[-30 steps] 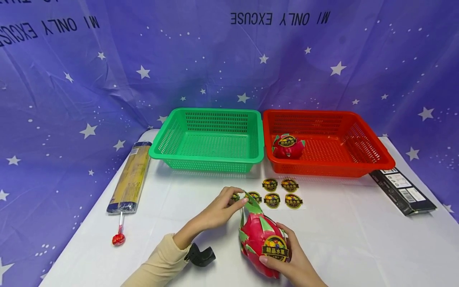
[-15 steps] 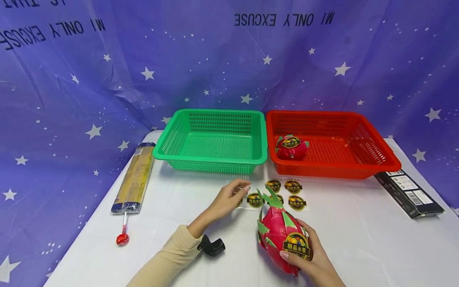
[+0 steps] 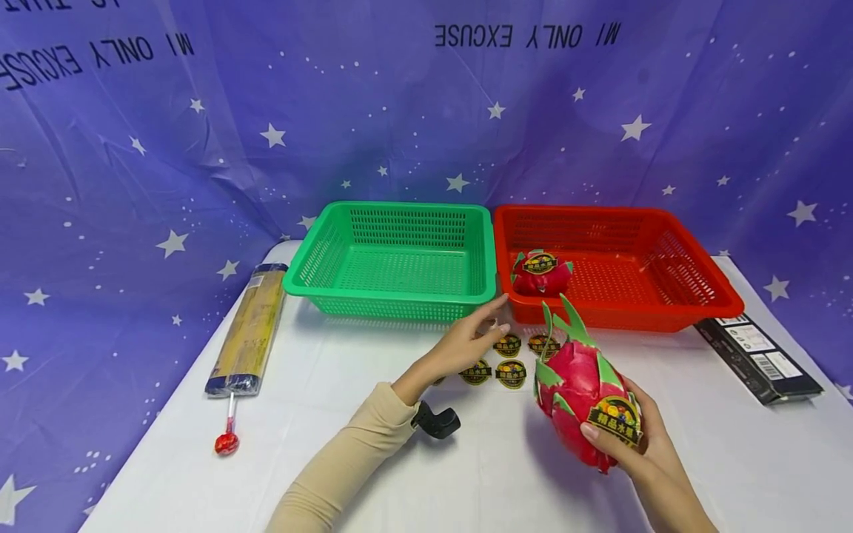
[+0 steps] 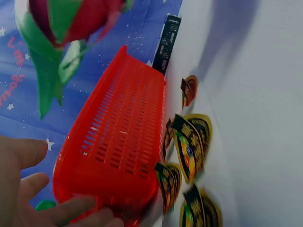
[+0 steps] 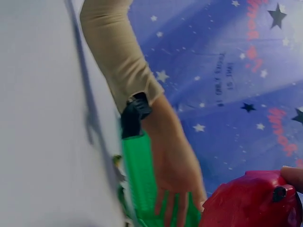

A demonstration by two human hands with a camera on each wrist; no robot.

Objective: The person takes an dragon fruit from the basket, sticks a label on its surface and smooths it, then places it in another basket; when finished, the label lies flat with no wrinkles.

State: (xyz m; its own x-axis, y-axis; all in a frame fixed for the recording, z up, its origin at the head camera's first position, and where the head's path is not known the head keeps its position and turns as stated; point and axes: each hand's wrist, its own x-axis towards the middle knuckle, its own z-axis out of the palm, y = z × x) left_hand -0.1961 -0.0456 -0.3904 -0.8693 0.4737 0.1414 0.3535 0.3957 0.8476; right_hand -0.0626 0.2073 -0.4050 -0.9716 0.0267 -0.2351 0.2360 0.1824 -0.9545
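A pink dragon fruit (image 3: 569, 385) with green leaf tips and a round gold-and-black fruit label (image 3: 609, 422) is gripped by my right hand (image 3: 643, 440), thumb beside the label. Its shadow lies apart on the cloth, so the fruit is held above the table. My left hand (image 3: 463, 344), fingers loosely extended and holding nothing, hovers over several labels (image 3: 510, 374) on a white sheet near the baskets. In the left wrist view, the leaves of the dragon fruit (image 4: 71, 23) hang above the fingers. The right wrist view catches its smooth red end (image 5: 251, 201).
A green basket (image 3: 389, 307) stands at the back beside a red basket (image 3: 620, 314), which holds another labelled dragon fruit (image 3: 543, 281). A black box (image 3: 763, 363) lies at right. On the left are a wrapped noodle pack (image 3: 249, 329) and a red lollipop (image 3: 226, 443).
My right hand has carried the dragon fruit rightward and up off the table. The left hand has let go of its leaf and moved right and forward, towards the baskets.
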